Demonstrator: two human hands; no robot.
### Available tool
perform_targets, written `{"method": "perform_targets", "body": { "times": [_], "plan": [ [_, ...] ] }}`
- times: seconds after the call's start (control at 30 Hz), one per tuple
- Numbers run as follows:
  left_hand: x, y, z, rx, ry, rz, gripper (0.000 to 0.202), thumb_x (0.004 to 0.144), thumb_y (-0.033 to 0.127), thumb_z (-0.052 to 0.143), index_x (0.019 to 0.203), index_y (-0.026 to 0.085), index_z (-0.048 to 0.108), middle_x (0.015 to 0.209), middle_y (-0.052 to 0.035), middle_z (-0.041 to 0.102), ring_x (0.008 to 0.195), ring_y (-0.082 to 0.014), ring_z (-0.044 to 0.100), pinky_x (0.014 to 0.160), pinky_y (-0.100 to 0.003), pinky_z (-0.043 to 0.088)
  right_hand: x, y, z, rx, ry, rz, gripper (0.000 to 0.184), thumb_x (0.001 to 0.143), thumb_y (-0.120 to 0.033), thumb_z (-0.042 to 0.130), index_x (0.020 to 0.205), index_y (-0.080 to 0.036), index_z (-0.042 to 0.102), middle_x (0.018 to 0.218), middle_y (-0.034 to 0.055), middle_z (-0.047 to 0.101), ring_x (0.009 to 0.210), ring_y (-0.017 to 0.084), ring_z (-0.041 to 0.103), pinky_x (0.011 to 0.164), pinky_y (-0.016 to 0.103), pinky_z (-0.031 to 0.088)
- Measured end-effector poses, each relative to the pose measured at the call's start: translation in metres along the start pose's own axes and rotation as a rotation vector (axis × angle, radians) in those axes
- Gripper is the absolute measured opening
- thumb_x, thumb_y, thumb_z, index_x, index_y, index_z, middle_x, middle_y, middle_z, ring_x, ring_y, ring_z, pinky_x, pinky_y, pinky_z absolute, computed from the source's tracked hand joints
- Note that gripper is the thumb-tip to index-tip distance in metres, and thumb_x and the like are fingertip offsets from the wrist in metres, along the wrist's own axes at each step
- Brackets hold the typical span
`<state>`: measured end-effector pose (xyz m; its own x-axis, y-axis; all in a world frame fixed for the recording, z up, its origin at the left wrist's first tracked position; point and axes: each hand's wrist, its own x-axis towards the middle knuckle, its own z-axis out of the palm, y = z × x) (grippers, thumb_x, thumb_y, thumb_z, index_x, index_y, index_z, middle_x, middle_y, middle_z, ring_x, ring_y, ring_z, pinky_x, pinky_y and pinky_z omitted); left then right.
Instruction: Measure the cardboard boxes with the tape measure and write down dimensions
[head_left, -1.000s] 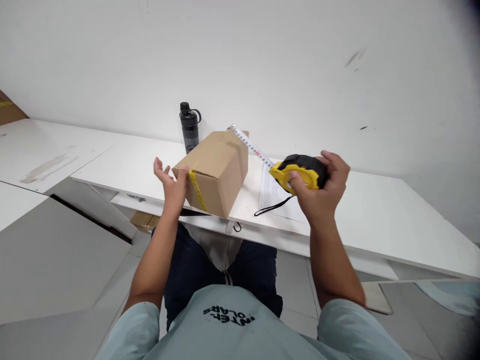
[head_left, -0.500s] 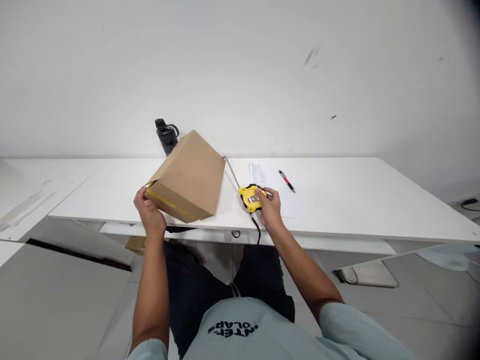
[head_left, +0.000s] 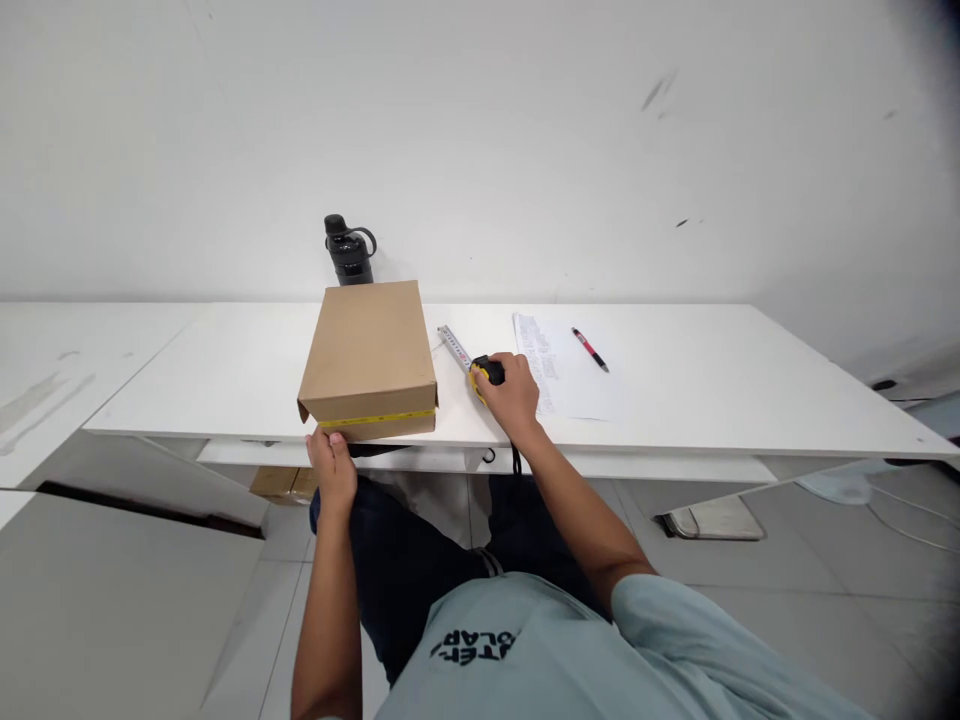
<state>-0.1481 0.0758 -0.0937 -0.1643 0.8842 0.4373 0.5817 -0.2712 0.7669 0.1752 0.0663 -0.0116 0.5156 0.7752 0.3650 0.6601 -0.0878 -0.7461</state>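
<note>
Our left hand (head_left: 332, 468) comes up from below the near edge of the desk (head_left: 712, 390). Its loosely bent fingertips touch the near face of the cardboard box (head_left: 367, 355), by its left corner. We cannot tell whether the thumb hooks under the box, so we leave open whether this grip pinches or only presses. The box lies flat at the near edge, with a yellow strip (head_left: 379, 418) across its near face. A black water bottle (head_left: 349, 250) stands behind it at the far edge.

Just right of the box, a short length of blade (head_left: 454, 345) runs out toward the far edge from the tape measure (head_left: 486, 370). Our right hand (head_left: 514, 395) covers the yellow-and-black case on the desk, its grip closed round it. The strap hangs over the near edge.

We judge the step to be squaring the box and laying the tape beside it. A move from here calls for a steady box and a blade kept parallel to its right side.

Farther right lie a printed sheet (head_left: 570, 375) and a red pen (head_left: 590, 350).
</note>
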Motion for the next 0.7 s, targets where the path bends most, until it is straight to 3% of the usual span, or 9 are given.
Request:
{"method": "perform_targets", "body": {
  "times": [0.1,0.23,0.4,0.47,0.7],
  "plan": [
    [-0.005,-0.012,0.002,0.169,0.03,0.081,0.067,0.106,0.064,0.023,0.138,0.014,0.055,0.135,-0.0222,0.065,0.137,-0.0342,0.057,0.132,-0.059,0.019,-0.003,0.005,0.007,-0.113,-0.032,-0.017,0.032,0.087,-0.046,0.066,0.11,-0.024,0.067,0.111,0.007,0.061,0.093,0.024,0.063,0.073,0.034,0.048],
    [-0.012,-0.022,0.002,0.279,0.014,0.189,0.064,0.107,0.055,0.028,0.139,0.008,0.057,0.138,-0.0268,0.065,0.14,-0.0364,0.057,0.131,-0.059,0.023,-0.008,0.016,0.015,-0.129,0.036,-0.04,0.038,0.089,-0.049,0.062,0.117,-0.024,0.063,0.116,0.0093,0.061,0.102,0.027,0.064,0.076,0.037,0.052],
    [-0.008,-0.035,0.009,0.297,0.056,0.204,0.063,0.105,0.051,0.034,0.144,0.004,0.053,0.143,-0.0308,0.061,0.143,-0.0378,0.054,0.13,-0.061,0.023,-0.011,0.016,0.024,0.004,0.077,-0.083,0.036,0.089,-0.043,0.059,0.118,-0.02,0.059,0.13,0.0176,0.057,0.126,0.033,0.056,0.104,0.051,0.053],
    [-0.005,-0.037,0.013,0.283,0.055,0.189,0.063,0.102,0.05,0.038,0.143,0.004,0.052,0.146,-0.0318,0.059,0.146,-0.0397,0.05,0.129,-0.064,0.022,-0.009,0.011,0.026,0.064,0.07,-0.052,0.037,0.088,-0.04,0.059,0.118,-0.02,0.059,0.136,0.0199,0.055,0.132,0.034,0.054,0.113,0.053,0.049],
    [0.002,-0.024,0.024,0.226,0.049,0.142,0.059,0.1,0.045,0.045,0.147,0.009,0.047,0.155,-0.0317,0.048,0.155,-0.045,0.036,0.124,-0.073,0.021,0.013,0.005,0.027,0.107,0.08,0.131,0.051,0.083,-0.036,0.068,0.131,-0.022,0.058,0.138,0.015,0.062,0.13,0.03,0.06,0.111,0.048,0.053]
  ]
}}
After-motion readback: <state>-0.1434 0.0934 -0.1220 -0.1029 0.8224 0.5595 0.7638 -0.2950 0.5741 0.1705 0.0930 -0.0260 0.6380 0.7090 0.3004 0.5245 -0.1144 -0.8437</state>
